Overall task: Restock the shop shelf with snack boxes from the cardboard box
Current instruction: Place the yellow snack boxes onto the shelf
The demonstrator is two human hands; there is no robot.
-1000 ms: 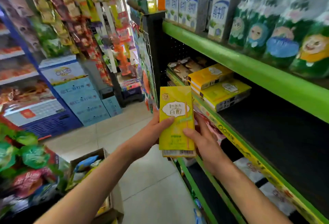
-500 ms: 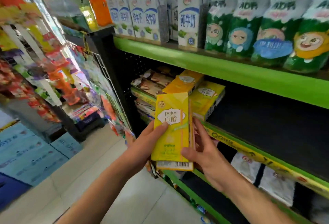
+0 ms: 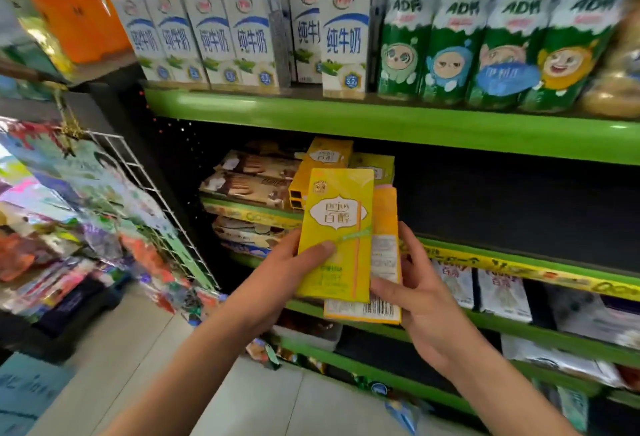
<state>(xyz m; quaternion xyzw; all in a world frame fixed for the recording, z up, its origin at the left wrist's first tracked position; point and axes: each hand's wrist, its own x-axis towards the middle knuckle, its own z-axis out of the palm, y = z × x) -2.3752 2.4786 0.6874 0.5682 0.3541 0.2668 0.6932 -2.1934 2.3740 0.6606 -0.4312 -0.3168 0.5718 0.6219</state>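
While both hands hold yellow snack boxes upright just in front of the middle shelf point(image 3: 485, 255), the main risk is a slip — two boxes are fanned apart, not squared up. Left hand point(image 3: 277, 283) grips the front box point(image 3: 337, 235), thumb curled across its face, fingers behind. Right hand point(image 3: 420, 300) holds the back box point(image 3: 384, 262), thumb on its lower front near the barcode, fingers wrapped round the far edge; this box sits lower and further right than the front one. Neither grip looks deep, esp. the right, which pinches near the bottom corner — if the boxes are pushed in together the back one could twist out and drop to the floor.

Second risk: stacked yellow boxes point(image 3: 329, 162) already on the shelf lie flat, just left of a wide bare stretch. Sliding new ones in too fast or at an angle could knock that stack into the brown biscuit packs point(image 3: 252, 176) beside it, or leave boxes overhanging the shelf lip. Cardboard box isn't in view, so can't judge how many remain.
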